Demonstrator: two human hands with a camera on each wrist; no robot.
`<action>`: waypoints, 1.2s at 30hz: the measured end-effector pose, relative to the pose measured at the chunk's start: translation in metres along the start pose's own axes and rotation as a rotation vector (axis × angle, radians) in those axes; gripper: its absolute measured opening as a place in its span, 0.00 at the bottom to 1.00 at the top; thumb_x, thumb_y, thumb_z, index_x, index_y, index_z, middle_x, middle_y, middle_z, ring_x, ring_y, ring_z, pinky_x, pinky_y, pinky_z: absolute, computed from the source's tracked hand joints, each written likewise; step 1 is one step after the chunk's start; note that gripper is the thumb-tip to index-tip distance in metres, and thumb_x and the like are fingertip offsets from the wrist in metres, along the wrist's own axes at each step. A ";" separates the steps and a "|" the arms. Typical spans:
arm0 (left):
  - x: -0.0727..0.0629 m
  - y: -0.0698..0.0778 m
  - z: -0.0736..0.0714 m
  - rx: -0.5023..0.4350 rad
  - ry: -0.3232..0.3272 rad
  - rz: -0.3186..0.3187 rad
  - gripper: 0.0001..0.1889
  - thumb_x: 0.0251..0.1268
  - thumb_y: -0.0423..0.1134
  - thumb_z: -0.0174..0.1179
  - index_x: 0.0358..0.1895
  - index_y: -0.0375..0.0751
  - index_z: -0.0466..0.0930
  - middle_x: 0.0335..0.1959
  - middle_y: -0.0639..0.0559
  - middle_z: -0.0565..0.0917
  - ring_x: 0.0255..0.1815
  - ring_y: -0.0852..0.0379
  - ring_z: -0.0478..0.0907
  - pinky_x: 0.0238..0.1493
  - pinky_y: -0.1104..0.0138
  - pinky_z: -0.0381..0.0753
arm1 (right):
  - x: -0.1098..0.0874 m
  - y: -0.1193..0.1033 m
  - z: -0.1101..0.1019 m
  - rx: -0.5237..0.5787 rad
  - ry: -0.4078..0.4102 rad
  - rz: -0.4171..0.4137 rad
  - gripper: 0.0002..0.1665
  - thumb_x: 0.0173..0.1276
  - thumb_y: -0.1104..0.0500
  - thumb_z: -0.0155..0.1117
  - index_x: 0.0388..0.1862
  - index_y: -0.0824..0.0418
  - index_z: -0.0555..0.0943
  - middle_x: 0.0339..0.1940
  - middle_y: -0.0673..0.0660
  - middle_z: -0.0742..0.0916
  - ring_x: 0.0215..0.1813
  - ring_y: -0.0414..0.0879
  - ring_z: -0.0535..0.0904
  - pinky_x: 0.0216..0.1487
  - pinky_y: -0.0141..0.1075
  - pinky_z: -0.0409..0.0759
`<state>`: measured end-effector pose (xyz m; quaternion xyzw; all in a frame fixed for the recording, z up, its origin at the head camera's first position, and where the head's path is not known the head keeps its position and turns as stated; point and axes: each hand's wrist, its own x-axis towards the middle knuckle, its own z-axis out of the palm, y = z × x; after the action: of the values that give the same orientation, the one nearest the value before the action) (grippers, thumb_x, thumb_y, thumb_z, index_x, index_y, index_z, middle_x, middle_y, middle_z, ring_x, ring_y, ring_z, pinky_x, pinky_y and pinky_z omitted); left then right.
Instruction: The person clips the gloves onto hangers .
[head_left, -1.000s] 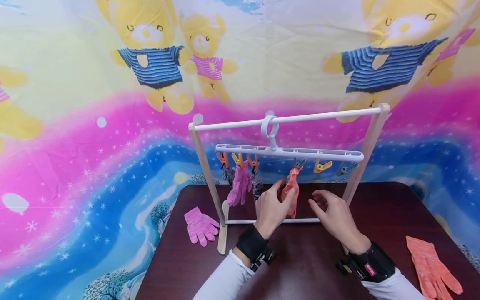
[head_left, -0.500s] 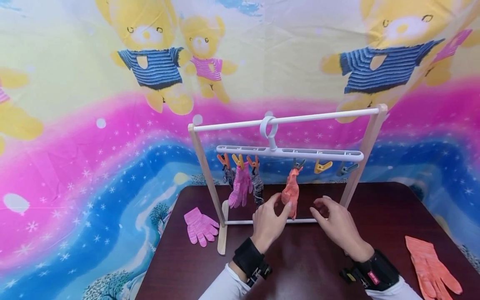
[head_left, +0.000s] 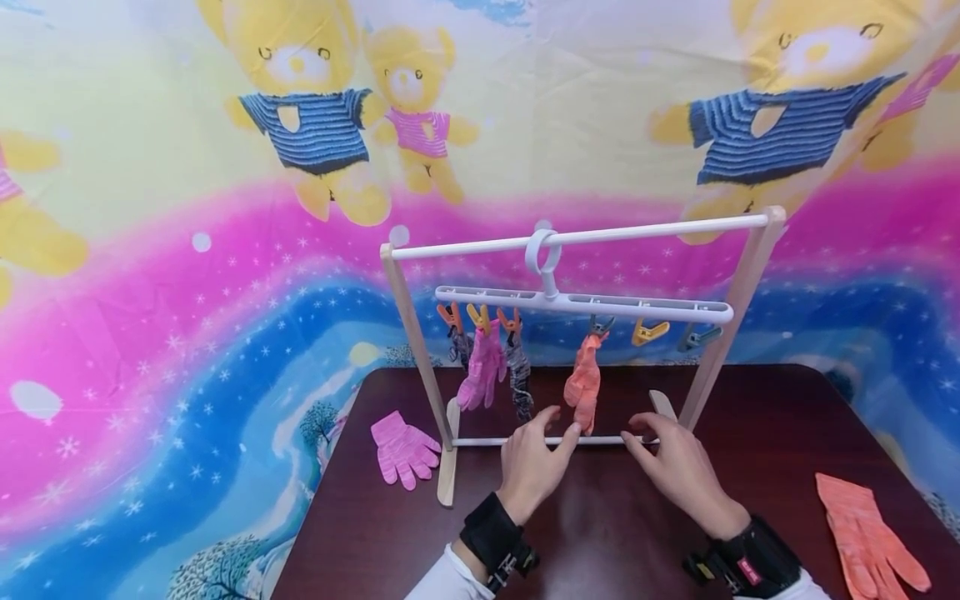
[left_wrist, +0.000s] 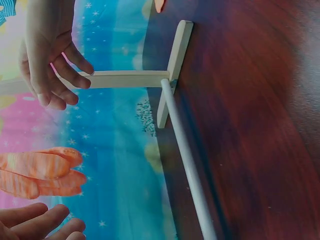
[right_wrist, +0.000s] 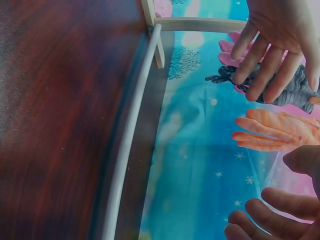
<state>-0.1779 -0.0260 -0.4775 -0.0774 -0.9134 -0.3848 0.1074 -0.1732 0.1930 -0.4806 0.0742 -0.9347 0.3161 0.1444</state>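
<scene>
An orange glove [head_left: 583, 385] hangs from a grey-blue clothespin [head_left: 600, 326] on the white hanger [head_left: 645, 306]. My left hand [head_left: 534, 462] is just left of and below it, fingers relaxed, holding nothing. To the glove's right is my right hand [head_left: 678, 467], fingers loosely bent, with nothing in it. In the left wrist view, the fingers of the orange glove [left_wrist: 42, 172] dangle between both hands. Left on the hanger, a pink glove [head_left: 482, 367] hangs from a yellow clothespin [head_left: 477, 318], with dark grey gloves [head_left: 519, 375] on orange clothespins either side.
The hanger hooks over the top bar of a wooden rack [head_left: 738, 321] on a dark table [head_left: 600, 533]. A pink glove [head_left: 405, 450] lies left of the rack, another orange glove [head_left: 870, 533] at front right. A yellow clothespin [head_left: 649, 333] and a grey-blue clothespin [head_left: 701, 337] hang without gloves.
My left hand has come away from the orange glove and lowered slightly toward me. My right hand has also dropped a little. The glove stays hanging from its clothespin.
</scene>
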 end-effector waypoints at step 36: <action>-0.034 -0.009 0.024 0.178 -0.142 0.086 0.27 0.67 0.63 0.57 0.64 0.55 0.80 0.59 0.58 0.86 0.58 0.59 0.84 0.49 0.60 0.83 | -0.032 0.025 0.007 -0.101 -0.074 0.052 0.17 0.63 0.54 0.73 0.47 0.62 0.85 0.44 0.62 0.89 0.41 0.56 0.87 0.32 0.48 0.79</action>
<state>-0.1505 -0.0168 -0.5087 -0.1339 -0.9452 -0.2907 0.0651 -0.1503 0.2103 -0.5101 0.0542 -0.9559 0.2691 0.1049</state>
